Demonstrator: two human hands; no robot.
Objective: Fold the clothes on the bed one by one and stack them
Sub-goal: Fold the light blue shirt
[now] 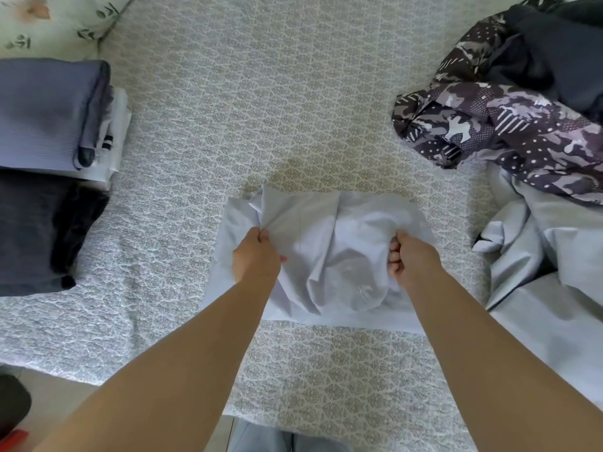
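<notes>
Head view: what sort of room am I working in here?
Most likely a home bedroom. The hands work on a bed with a patterned quilted cover, a floral pillow lies at its far left corner, and folded clothes sit stacked opposite an unfolded heap.

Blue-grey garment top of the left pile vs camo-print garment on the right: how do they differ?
The blue-grey garment is plain and finely ribbed; the camo-print garment is dark with pale blotches and dots. The blue-grey garment lies folded flat on a stack; the camo-print garment is crumpled in a loose heap. Neither hand touches either; both rest on the bed.
</notes>
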